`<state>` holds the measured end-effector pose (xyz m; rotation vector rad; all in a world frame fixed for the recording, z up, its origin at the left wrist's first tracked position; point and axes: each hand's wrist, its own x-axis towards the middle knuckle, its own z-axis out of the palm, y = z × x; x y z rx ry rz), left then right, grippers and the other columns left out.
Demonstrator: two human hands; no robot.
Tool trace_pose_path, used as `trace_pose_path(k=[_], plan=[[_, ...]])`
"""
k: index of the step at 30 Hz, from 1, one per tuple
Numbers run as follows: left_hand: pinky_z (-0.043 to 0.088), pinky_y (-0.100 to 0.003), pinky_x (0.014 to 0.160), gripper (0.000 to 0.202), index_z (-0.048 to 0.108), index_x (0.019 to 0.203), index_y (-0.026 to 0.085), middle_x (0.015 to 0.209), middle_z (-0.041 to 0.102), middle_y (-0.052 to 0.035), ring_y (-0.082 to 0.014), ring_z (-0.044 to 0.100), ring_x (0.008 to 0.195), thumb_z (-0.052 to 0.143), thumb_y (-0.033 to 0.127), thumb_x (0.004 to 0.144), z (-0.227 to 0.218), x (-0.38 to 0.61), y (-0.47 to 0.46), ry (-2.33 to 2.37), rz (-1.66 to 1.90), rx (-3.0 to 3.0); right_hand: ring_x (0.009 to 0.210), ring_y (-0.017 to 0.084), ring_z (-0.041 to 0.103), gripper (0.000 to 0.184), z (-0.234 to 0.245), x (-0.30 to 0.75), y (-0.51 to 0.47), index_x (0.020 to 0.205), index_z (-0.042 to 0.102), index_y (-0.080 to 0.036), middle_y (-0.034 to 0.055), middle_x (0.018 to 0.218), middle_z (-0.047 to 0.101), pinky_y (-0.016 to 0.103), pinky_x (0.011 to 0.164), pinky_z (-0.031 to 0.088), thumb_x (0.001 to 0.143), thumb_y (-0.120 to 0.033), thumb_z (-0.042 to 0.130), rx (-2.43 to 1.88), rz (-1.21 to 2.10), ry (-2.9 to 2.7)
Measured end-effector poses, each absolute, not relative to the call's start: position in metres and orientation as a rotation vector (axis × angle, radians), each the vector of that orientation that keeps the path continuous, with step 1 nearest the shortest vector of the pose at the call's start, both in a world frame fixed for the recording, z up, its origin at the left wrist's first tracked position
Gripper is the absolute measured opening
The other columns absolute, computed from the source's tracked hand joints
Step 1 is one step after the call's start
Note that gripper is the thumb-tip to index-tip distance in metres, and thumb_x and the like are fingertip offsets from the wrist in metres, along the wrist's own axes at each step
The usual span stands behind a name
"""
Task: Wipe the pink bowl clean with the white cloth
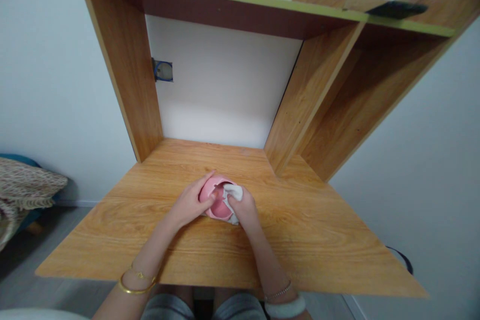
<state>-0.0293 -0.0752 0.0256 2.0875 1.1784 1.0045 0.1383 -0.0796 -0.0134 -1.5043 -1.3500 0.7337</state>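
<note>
A small pink bowl sits tilted on the wooden desk, its opening turned toward me. My left hand is wrapped around the bowl's left side and rim. My right hand is closed on a white cloth, which it presses against the bowl's right edge and inside. Both hands meet at the middle of the desk, near its front half.
The desk has tall wooden side panels and a shelf with a green edge overhead. A dark flat object lies on the shelf at right. A patterned fabric lies at far left, and a wall socket shows behind.
</note>
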Motion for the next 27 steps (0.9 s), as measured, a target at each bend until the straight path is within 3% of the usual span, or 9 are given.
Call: trace_pose_path(k=[4, 9, 13, 18, 22, 27], plan=[[0.035, -0.041, 0.095, 0.076, 0.016, 0.138, 0.018, 0.125, 0.046, -0.0132, -0.0261, 0.048, 0.110, 0.054, 0.042, 0.076, 0.016, -0.029, -0.075, 1.182, 1.009, 2.001, 0.092, 0.021, 0.058, 0.039, -0.018, 0.136, -0.083, 0.109, 0.054, -0.018, 0.0077, 0.103, 0.063, 0.033, 0.081, 0.044, 0.071, -0.027, 0.048, -1.607, 0.536, -1.251], [0.036, -0.038, 0.095, 0.080, 0.021, 0.133, 0.014, 0.129, 0.041, -0.0150, -0.0259, 0.046, 0.112, 0.062, 0.043, 0.070, 0.009, -0.023, -0.077, 1.084, 1.029, 1.989, 0.101, 0.024, 0.054, 0.061, -0.022, 0.137, -0.084, 0.131, 0.032, -0.011, 0.0145, 0.115, 0.055, 0.033, 0.080, 0.044, 0.074, -0.030, 0.046, -1.673, 0.465, -1.165], [0.037, -0.037, 0.095, 0.068, 0.027, 0.129, 0.015, 0.126, 0.045, -0.0133, -0.0249, 0.047, 0.111, 0.057, 0.039, 0.073, 0.012, -0.020, -0.082, 1.157, 1.054, 1.998, 0.086, 0.023, 0.058, 0.072, -0.017, 0.134, -0.087, 0.135, 0.021, -0.011, 0.0118, 0.100, 0.059, 0.031, 0.071, 0.045, 0.071, -0.029, 0.049, -1.623, 0.466, -1.174], [0.034, -0.037, 0.098, 0.066, 0.030, 0.131, 0.015, 0.129, 0.045, -0.0126, -0.0264, 0.045, 0.114, 0.055, 0.037, 0.073, 0.016, -0.027, -0.081, 1.182, 1.029, 2.126, 0.055, 0.016, 0.051, 0.078, -0.008, 0.129, -0.091, 0.137, 0.014, -0.017, -0.0050, 0.064, 0.047, 0.026, 0.058, 0.043, 0.069, -0.026, 0.053, -1.561, 0.373, -1.182], [0.035, -0.036, 0.097, 0.066, 0.031, 0.131, 0.015, 0.128, 0.047, -0.0113, -0.0261, 0.047, 0.113, 0.053, 0.034, 0.072, 0.015, -0.029, -0.080, 1.189, 1.066, 2.162, 0.051, 0.013, 0.047, 0.079, -0.005, 0.128, -0.093, 0.138, 0.011, -0.018, -0.0073, 0.060, 0.040, 0.023, 0.053, 0.039, 0.070, -0.026, 0.052, -1.537, 0.325, -1.215], [0.037, -0.036, 0.095, 0.066, 0.034, 0.130, 0.015, 0.125, 0.050, -0.0110, -0.0262, 0.049, 0.110, 0.053, 0.033, 0.069, 0.015, -0.027, -0.081, 1.246, 1.056, 2.178, 0.056, 0.015, 0.051, 0.081, -0.004, 0.128, -0.094, 0.137, 0.014, -0.016, -0.0049, 0.064, 0.046, 0.025, 0.055, 0.040, 0.070, -0.033, 0.055, -1.576, 0.332, -1.241]])
